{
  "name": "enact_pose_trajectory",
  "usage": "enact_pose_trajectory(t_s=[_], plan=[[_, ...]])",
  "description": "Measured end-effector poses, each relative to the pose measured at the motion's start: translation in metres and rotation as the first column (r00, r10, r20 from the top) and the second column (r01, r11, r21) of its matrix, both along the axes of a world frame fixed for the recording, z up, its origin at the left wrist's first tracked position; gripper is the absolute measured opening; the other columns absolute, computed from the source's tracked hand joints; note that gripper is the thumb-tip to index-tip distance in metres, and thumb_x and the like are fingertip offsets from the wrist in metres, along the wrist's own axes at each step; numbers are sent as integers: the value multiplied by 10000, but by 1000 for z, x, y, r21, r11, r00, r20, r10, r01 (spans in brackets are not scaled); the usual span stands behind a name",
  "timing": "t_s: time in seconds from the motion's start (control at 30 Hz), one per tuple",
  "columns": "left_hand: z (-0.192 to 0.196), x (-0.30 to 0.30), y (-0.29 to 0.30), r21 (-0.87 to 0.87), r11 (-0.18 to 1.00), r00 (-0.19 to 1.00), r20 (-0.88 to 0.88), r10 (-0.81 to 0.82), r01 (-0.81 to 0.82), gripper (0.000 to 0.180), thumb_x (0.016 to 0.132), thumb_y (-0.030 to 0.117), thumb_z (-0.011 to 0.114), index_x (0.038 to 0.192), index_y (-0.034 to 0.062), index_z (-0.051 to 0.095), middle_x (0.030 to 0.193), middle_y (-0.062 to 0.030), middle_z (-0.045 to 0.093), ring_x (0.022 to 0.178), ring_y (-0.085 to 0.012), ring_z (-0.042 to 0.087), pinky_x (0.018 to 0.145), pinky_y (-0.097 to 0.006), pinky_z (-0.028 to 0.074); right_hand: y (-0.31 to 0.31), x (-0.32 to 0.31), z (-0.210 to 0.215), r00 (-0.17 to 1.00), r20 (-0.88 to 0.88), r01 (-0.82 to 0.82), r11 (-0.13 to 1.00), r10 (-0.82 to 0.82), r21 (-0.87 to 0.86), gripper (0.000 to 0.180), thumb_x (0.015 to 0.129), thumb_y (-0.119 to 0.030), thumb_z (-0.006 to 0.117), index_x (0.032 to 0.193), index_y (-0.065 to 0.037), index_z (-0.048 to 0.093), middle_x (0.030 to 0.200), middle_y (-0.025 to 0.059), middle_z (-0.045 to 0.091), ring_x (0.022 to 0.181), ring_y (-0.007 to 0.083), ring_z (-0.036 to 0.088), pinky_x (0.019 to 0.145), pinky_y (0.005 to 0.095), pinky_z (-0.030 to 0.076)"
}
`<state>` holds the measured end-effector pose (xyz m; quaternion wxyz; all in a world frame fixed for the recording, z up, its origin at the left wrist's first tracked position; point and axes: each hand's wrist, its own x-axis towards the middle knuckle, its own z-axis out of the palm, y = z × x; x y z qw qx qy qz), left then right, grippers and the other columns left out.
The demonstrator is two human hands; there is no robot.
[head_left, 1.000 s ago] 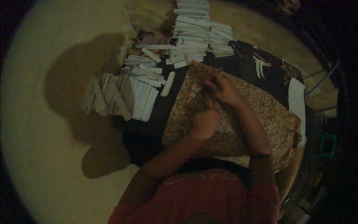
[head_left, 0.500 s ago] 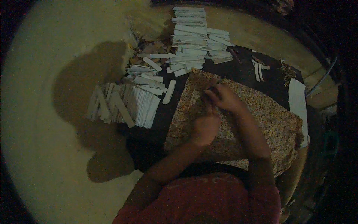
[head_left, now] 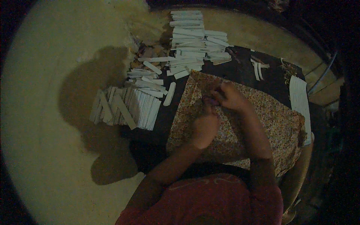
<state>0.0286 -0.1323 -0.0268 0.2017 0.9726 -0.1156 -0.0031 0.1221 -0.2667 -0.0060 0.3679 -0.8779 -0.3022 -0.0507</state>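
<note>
Low in the frame, the person's left hand (head_left: pixel 204 127) rests curled on a floral cloth (head_left: pixel 270 123) over the lap, its fingers drawn together. Just above, the right hand (head_left: pixel 230 96) pinches something small and dark; which way it points cannot be told. Farther up and left, flat white sticks (head_left: pixel 127 107) lie stacked, long axes mostly upright; another pile (head_left: pixel 191 41) lies crosswise.

sticks (head_left: pixel 129 107) left — cloth (head_left: pixel 262 120) right

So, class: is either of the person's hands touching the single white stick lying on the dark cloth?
No: both the left hand and right hand rest on the floral cloth, apart from that white stick.
</note>
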Motion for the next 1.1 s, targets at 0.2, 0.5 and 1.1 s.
enact_pose_trajectory(t_s=[0.2, 0.5, 1.1], plan=[[6, 4, 6, 4, 1000, 999, -44, -22, 22, 505, 820, 287, 512, 1203, -26, 407, 1273, -209, 388, 570, -338, 598, 505, -439, 497, 3, -3, 1, 1000, 7, 25, 993, -24, -113, 153, 789, -142, 581, 866, -12, 559, 756, 170, 593, 686, 306, 592, 608, 371, 463], [-4, 15, 11, 103, 994, 971, 233, -59, 36, 321, 828, 309, 513, 1001, 44, 569, 1075, -126, 502, 632, -273, 592, 538, -402, 488, -5, 0, 8, 999, -13, -54, 990, 52, -128, 170, 773, -139, 593, 897, -27, 566, 786, 178, 591, 746, 315, 587, 631, 395, 456], [5, 29, 15, 93, 996, 971, 238, -34, 12, 241, 838, 291, 518, 900, 61, 556, 950, -104, 543, 677, -286, 603, 562, -389, 505, -20, -22, 13, 999, -30, -41, 990, 38, -132, 192, 807, -162, 566, 931, -15, 567, 713, 194, 587, 646, 357, 570, 583, 411, 449]])
